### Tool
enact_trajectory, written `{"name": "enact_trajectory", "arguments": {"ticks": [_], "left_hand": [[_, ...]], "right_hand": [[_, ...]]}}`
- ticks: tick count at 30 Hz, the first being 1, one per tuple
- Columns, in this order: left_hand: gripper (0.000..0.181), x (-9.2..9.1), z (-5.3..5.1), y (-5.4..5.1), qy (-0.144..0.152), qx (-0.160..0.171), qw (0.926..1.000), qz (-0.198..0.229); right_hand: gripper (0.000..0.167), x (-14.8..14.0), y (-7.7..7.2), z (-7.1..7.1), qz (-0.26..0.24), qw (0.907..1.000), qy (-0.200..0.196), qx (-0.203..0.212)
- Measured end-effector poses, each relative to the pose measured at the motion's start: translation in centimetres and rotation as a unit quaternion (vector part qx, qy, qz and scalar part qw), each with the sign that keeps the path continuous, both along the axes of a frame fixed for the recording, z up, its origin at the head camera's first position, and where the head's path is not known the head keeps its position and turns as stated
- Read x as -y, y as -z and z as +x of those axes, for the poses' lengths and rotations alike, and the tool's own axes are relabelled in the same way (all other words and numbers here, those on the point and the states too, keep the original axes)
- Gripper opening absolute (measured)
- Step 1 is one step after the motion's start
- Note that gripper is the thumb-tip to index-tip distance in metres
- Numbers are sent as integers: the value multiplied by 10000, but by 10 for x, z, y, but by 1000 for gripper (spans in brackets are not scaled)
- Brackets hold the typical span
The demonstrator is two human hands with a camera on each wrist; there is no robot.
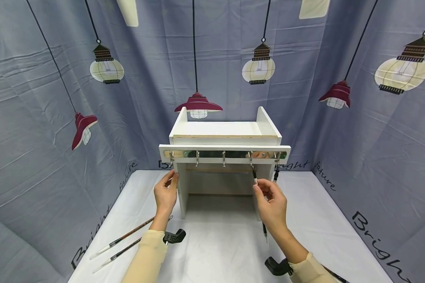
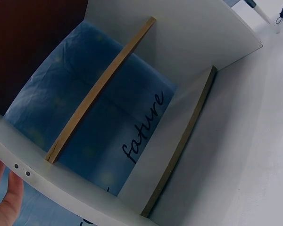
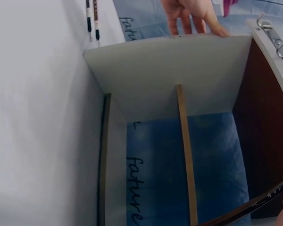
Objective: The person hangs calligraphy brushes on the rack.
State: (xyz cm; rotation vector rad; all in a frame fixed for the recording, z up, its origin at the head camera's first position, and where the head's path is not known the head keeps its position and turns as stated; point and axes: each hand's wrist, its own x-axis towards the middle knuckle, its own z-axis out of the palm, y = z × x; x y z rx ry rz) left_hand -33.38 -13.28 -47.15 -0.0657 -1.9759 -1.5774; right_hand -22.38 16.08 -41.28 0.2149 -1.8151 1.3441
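Head view: 1 brush [image 1: 254, 176], its long axis near upright, was pinched by the right hand [image 1: 272, 202] directly below a hook [image 1: 251, 158].

Left hand [image 1: 165, 193] extended, thumb [image 1: 175, 180] raised; right hand [image 1: 273, 202] pinching, thumb against fingers [image 1: 269, 184].
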Motion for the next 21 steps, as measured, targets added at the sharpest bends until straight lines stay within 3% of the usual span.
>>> {"name": "enact_trajectory", "arguments": {"ticks": [21], "left_hand": [[39, 0, -1, 0, 1, -77, 10000, 4]], "right_hand": [[15, 2, 2, -6, -147, 9996, -127, 189]]}}
